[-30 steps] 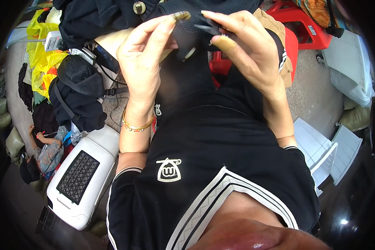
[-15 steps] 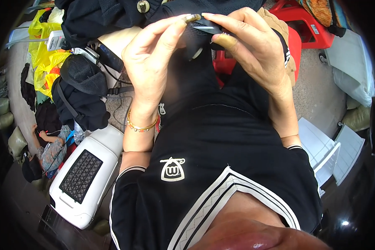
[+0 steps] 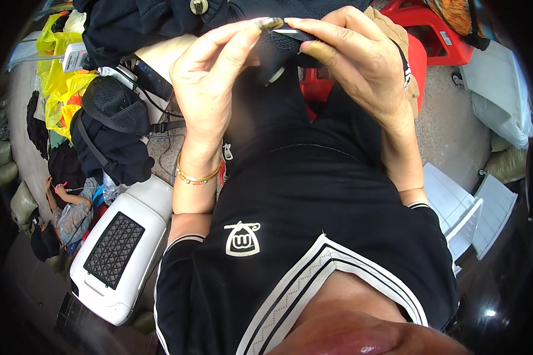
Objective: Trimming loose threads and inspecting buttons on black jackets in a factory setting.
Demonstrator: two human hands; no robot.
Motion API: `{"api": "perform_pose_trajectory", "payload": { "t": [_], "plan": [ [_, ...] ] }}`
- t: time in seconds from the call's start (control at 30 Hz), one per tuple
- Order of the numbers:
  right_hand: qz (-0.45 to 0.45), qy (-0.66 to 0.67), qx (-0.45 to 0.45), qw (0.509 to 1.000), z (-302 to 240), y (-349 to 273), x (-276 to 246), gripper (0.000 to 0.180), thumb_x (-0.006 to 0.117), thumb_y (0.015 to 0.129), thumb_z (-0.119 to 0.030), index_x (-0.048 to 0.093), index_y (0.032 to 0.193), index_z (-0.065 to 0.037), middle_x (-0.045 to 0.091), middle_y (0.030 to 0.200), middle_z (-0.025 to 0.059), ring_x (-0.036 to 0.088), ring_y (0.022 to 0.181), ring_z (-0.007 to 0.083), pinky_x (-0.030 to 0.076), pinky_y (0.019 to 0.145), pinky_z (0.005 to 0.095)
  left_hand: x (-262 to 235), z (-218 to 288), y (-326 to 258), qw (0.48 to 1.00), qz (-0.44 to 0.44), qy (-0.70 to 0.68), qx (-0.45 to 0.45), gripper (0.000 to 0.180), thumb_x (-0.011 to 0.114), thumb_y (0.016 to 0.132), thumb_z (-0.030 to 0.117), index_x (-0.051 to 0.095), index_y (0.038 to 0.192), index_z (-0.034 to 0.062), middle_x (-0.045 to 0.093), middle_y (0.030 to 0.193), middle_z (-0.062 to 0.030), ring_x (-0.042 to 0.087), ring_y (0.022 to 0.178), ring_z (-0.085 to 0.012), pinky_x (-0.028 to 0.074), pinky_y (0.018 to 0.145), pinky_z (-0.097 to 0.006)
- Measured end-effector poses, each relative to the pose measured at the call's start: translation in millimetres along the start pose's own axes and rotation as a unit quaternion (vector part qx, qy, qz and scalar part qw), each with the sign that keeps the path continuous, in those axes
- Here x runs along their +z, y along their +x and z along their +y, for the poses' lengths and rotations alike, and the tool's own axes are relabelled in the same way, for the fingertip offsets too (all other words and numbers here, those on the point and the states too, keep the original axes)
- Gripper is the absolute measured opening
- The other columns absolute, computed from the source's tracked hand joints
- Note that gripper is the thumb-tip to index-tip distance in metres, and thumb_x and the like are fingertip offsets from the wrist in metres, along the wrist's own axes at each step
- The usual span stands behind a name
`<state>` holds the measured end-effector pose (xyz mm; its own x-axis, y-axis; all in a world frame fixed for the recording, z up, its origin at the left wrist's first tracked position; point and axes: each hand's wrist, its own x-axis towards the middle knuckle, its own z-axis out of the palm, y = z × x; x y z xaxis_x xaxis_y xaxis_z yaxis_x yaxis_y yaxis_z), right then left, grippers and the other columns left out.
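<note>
A: What is being seen at the far left?
B: A white appliance with a black grille is lying on the floor, and above it a black bag and yellow plastic bags are being kept beside cables.

A: And the left hand?
B: The left hand is being raised, a gold bracelet being worn at the wrist. Its thumb and forefinger are being pressed together on the black fabric at the top centre, near a small silvery piece; what that piece is cannot be told.

A: Where is the fabric being held?
B: It is being kept up between both hands, close to the chest, in front of the dark clothing pile.

A: The right hand?
B: The right hand is being closed in a narrow pinch on the same fabric, fingertips touching those of the left.

A: Further right?
B: A red plastic stool and white panels are standing on the floor.
</note>
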<state>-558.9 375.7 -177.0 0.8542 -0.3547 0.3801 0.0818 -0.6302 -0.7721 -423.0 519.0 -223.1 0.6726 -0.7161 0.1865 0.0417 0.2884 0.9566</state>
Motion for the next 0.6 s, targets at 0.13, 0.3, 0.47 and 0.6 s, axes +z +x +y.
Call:
{"api": "perform_pose_trajectory", "payload": {
  "t": [0.13, 0.3, 0.47, 0.6],
  "plan": [
    [-0.005, -0.099, -0.047, 0.994, 10, -5, 3, 0.026, 0.070, 0.083, -0.007, 0.068, 0.109, -0.004, 0.055, 0.078, 0.0002, 0.049, 0.065, 0.0078, 0.041, 0.058, 0.0225, -1, -1, 0, 1.000, -0.002, -0.006, -0.007, 0.018, 0.065, 0.090, 0.007, 0.069, 0.105, -0.0009, 0.071, 0.091, -0.0059, 0.061, 0.070, -0.0057, 0.050, 0.064, -0.018],
    [0.003, -0.024, -0.005, 1.000, -2, -1, -1, 0.037, 0.073, 0.078, -0.003, 0.066, 0.114, -0.003, 0.056, 0.079, 0.0074, 0.056, 0.065, 0.0175, 0.044, 0.058, 0.0269, 1, -4, 0, 1.000, 0.001, 0.007, 0.001, 0.018, 0.065, 0.089, 0.007, 0.069, 0.105, -0.0010, 0.071, 0.090, -0.0061, 0.062, 0.070, -0.0059, 0.051, 0.064, -0.018],
    [0.001, -0.028, -0.008, 1.000, -1, -1, 1, 0.035, 0.073, 0.078, -0.003, 0.066, 0.112, -0.002, 0.056, 0.077, 0.0077, 0.055, 0.066, 0.0187, 0.044, 0.058, 0.0274, 4, -3, -1, 1.000, 0.001, 0.002, -0.004, 0.017, 0.065, 0.089, 0.006, 0.069, 0.105, -0.0012, 0.071, 0.090, -0.0063, 0.062, 0.070, -0.0061, 0.051, 0.065, -0.018],
    [0.010, 0.000, -0.047, 0.999, 11, 3, 5, 0.034, 0.072, 0.078, -0.001, 0.065, 0.111, 0.000, 0.059, 0.078, 0.0086, 0.056, 0.065, 0.0204, 0.045, 0.059, 0.0275, 5, -1, 1, 0.994, 0.028, -0.074, -0.074, 0.019, 0.067, 0.089, 0.010, 0.069, 0.104, -0.0016, 0.069, 0.082, -0.0035, 0.062, 0.069, -0.0072, 0.051, 0.064, -0.018]
  ]
}}
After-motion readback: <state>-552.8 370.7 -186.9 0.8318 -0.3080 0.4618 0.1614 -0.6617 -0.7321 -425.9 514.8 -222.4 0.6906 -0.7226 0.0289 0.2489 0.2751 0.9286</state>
